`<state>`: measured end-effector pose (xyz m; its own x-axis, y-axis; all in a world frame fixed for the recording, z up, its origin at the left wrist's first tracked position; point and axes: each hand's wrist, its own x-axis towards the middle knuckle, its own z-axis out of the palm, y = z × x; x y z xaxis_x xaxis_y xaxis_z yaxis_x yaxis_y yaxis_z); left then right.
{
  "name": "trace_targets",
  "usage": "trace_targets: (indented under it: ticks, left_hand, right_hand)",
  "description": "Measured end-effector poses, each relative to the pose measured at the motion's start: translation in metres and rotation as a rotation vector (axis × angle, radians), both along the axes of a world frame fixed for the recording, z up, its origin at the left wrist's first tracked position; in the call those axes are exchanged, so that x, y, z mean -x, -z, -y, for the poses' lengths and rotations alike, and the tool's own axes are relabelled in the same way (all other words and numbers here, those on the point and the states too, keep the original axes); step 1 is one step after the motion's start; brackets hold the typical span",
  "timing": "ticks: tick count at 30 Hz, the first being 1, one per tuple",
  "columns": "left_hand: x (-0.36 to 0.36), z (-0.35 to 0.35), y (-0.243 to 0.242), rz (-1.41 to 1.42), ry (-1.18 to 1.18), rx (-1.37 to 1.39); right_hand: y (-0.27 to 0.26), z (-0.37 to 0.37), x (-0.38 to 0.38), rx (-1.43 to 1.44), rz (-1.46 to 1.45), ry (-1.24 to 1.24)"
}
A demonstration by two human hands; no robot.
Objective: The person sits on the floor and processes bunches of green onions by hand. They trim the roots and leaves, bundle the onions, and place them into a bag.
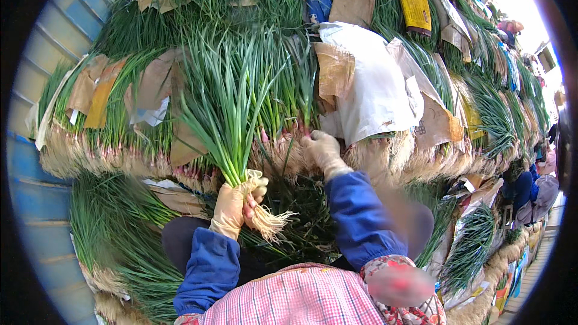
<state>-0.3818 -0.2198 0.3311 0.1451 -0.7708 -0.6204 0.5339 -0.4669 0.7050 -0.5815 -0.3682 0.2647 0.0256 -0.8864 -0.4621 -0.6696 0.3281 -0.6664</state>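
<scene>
My left hand [237, 203], in a pale rubber glove, grips a bunch of green garlic [230, 144] by its lower stems. The leaves fan upward, while pinkish bulbs and pale roots [266, 221] stick out below the fist. To the right, my gloved right hand [323, 151] has its fingers closed around the pink base of a green garlic stalk [308, 119] at the front of a packed row. More stalks [275, 108] stand close beside it, with their stringy roots [282, 155] towards me.
Brown paper pieces [336, 72] and a white sheet [370, 85] cover parts of the row. Loose dark leaves [298, 216] lie between my knees. More green garlic [122, 234] is heaped at left, near a blue ribbed panel [40, 212]. Another person [535, 194] sits far right.
</scene>
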Motion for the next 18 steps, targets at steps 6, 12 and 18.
trace_targets:
  ticks: [6,12,18]
  left_hand:
    - [0.01,0.0,-0.004,0.075,0.198,-0.027]
    - [0.012,-0.014,-0.009,0.197,0.274,0.061]
    - [0.009,-0.021,-0.014,0.262,0.239,0.082]
  right_hand:
    - [-0.061,-0.113,-0.025,0.186,0.019,-0.737]
    - [-0.059,-0.1,-0.039,-0.012,0.31,-0.367]
    - [-0.038,-0.117,-0.078,-0.327,1.397,0.725]
